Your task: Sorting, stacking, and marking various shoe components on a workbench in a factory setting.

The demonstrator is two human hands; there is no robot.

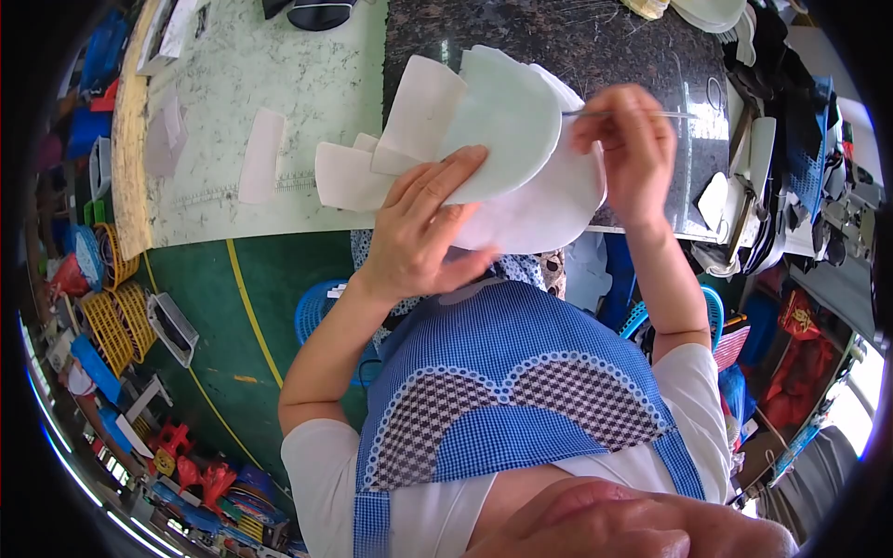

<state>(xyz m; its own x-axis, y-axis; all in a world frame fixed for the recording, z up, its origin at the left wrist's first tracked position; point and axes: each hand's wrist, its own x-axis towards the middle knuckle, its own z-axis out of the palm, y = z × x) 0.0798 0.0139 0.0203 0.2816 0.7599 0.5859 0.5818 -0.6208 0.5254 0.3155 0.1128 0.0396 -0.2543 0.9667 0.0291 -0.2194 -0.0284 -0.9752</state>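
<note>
Blue checked apron (521,372) nearest; left hand (423,232) grips fanned white pieces (502,121); right hand (628,149) pinches thin stick (651,113).

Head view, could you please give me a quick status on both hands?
Left hand gripping fanned white cut pieces. Right hand pinching thin stick at their edge. Nothing between the hands.

Worker in a white short-sleeved shirt (693,391) under a blue gingham bib apron (507,339) with two scalloped, white-eyelet-edged panels of darker check (446,409) across the chest; forearms bare, no gloves.
</note>
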